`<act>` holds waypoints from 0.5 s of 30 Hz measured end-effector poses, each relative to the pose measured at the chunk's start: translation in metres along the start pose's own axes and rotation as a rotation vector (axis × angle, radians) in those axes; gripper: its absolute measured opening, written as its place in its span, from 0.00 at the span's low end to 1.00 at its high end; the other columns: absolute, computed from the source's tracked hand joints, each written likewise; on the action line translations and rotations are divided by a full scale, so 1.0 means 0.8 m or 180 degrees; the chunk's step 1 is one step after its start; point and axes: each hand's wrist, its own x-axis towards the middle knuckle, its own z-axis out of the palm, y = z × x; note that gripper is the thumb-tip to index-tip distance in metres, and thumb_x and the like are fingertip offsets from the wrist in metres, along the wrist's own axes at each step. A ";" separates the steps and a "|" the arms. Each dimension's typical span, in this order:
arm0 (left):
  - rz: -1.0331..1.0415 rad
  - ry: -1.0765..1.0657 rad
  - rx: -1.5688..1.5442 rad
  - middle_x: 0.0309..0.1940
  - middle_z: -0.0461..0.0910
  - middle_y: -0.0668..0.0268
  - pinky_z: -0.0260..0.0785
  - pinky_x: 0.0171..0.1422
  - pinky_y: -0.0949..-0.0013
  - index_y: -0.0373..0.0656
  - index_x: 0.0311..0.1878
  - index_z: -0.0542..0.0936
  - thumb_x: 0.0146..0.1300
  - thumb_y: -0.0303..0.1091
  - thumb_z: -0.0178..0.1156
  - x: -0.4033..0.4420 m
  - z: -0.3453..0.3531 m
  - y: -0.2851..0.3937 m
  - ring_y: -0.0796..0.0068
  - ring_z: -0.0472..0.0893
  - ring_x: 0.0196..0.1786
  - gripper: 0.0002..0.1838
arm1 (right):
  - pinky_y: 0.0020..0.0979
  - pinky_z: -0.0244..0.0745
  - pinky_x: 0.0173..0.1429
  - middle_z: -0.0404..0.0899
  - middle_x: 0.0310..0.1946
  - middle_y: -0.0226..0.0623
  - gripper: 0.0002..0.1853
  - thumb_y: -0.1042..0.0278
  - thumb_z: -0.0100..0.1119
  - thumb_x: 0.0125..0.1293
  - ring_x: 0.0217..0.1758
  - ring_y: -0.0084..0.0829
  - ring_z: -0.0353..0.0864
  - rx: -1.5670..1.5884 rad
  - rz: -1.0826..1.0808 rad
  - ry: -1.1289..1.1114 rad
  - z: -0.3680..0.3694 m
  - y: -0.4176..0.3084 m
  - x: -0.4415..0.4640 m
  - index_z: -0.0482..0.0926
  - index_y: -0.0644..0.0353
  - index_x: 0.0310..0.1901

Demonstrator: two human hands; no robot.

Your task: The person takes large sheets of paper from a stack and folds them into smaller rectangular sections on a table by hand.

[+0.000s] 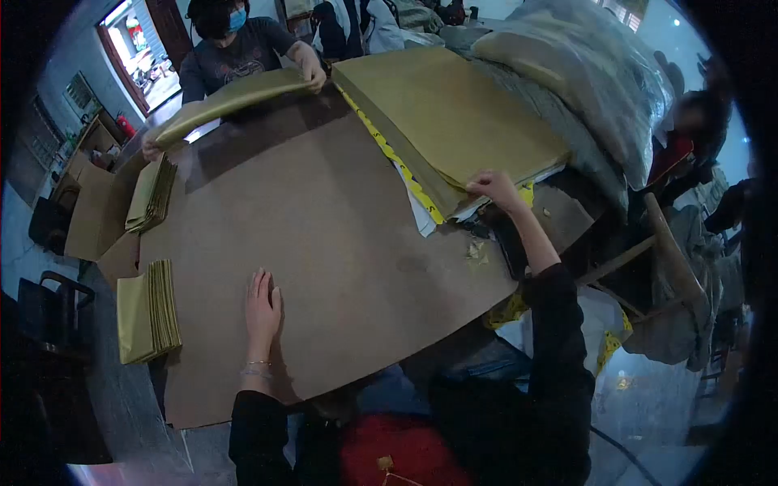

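My left hand (pixel 262 312) lies flat on the brown tabletop (pixel 324 243), fingers stretched out, holding nothing. At the near corner of a large stack of gold-brown paper sheets (pixel 454 113), my right hand (pixel 496 189) has its fingers pinched on the edge of the top sheet. The corner lifts slightly there, though the exact number of sheets between the fingers is hidden. Yellow printed wrapping and white paper (pixel 421 211) show beneath the stack.
Across the table a person (pixel 243 57) holds a gold-brown sheet (pixel 235 97) with both hands. Folded paper bundles (pixel 150 312) sit at the left edge, near an open cardboard box (pixel 101 211). Large plastic-wrapped bundles (pixel 583 73) rise behind the stack; a wooden chair (pixel 677 251) stands at right.
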 end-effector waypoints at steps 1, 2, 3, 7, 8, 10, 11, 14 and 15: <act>-0.0001 0.0003 0.0001 0.67 0.61 0.61 0.48 0.74 0.56 0.41 0.62 0.67 0.67 0.39 0.47 0.000 0.000 0.001 0.59 0.58 0.71 0.22 | 0.24 0.71 0.38 0.81 0.26 0.33 0.11 0.65 0.64 0.57 0.31 0.23 0.78 0.0219 0.0205 -0.0024 0.002 0.000 0.002 0.82 0.66 0.33; -0.0039 -0.0019 -0.0042 0.67 0.61 0.60 0.48 0.74 0.57 0.40 0.62 0.67 0.68 0.39 0.47 0.001 0.000 0.001 0.59 0.58 0.71 0.22 | 0.24 0.71 0.38 0.81 0.26 0.33 0.11 0.65 0.64 0.57 0.31 0.23 0.78 0.0221 0.0201 -0.0026 0.007 0.001 0.002 0.82 0.66 0.33; -0.0079 -0.0041 -0.0085 0.67 0.61 0.60 0.48 0.74 0.57 0.40 0.62 0.67 0.68 0.39 0.47 0.001 0.001 0.000 0.59 0.58 0.71 0.22 | 0.24 0.71 0.38 0.80 0.25 0.33 0.11 0.65 0.64 0.58 0.30 0.23 0.78 0.0308 0.0068 0.0365 0.013 0.005 0.001 0.81 0.66 0.33; 0.0103 0.0073 0.0074 0.67 0.61 0.59 0.49 0.74 0.57 0.40 0.62 0.67 0.68 0.39 0.47 0.000 0.001 -0.001 0.58 0.58 0.71 0.22 | 0.25 0.70 0.39 0.77 0.29 0.32 0.08 0.69 0.59 0.62 0.32 0.21 0.73 0.0302 -0.0429 0.1311 0.036 0.027 -0.003 0.75 0.65 0.39; 0.0148 0.0092 0.0017 0.66 0.62 0.59 0.49 0.74 0.57 0.39 0.61 0.67 0.67 0.39 0.47 0.001 0.005 -0.007 0.58 0.58 0.70 0.22 | 0.26 0.70 0.39 0.74 0.32 0.32 0.08 0.73 0.57 0.64 0.34 0.21 0.71 0.0724 -0.0639 0.1655 0.042 0.030 -0.005 0.72 0.64 0.41; 0.0135 0.0114 0.0030 0.66 0.63 0.59 0.49 0.74 0.56 0.39 0.61 0.68 0.67 0.39 0.47 0.000 0.004 -0.004 0.58 0.59 0.70 0.22 | 0.26 0.69 0.41 0.72 0.35 0.36 0.10 0.76 0.55 0.63 0.36 0.23 0.71 0.0410 -0.0457 0.1467 0.038 0.033 -0.010 0.68 0.62 0.46; 0.0128 0.0144 0.0037 0.66 0.63 0.59 0.49 0.74 0.56 0.39 0.61 0.68 0.67 0.38 0.47 0.000 0.004 -0.002 0.58 0.59 0.70 0.22 | 0.29 0.70 0.43 0.73 0.35 0.37 0.09 0.77 0.55 0.62 0.37 0.28 0.72 0.0120 -0.0653 0.1435 0.037 0.035 -0.017 0.70 0.63 0.44; 0.0115 0.0115 -0.0064 0.66 0.63 0.60 0.48 0.74 0.56 0.39 0.61 0.67 0.67 0.38 0.47 0.001 0.003 -0.002 0.58 0.58 0.70 0.22 | 0.34 0.70 0.47 0.74 0.38 0.41 0.08 0.77 0.55 0.60 0.41 0.38 0.74 -0.0729 -0.1285 0.1130 0.030 0.030 -0.025 0.73 0.63 0.42; 0.0113 0.0114 -0.0063 0.66 0.63 0.60 0.48 0.74 0.56 0.39 0.61 0.67 0.67 0.38 0.47 0.001 0.003 -0.002 0.58 0.58 0.70 0.22 | 0.37 0.70 0.50 0.75 0.40 0.43 0.09 0.76 0.55 0.60 0.44 0.43 0.75 -0.1281 -0.1715 0.0848 0.028 0.028 -0.026 0.75 0.63 0.43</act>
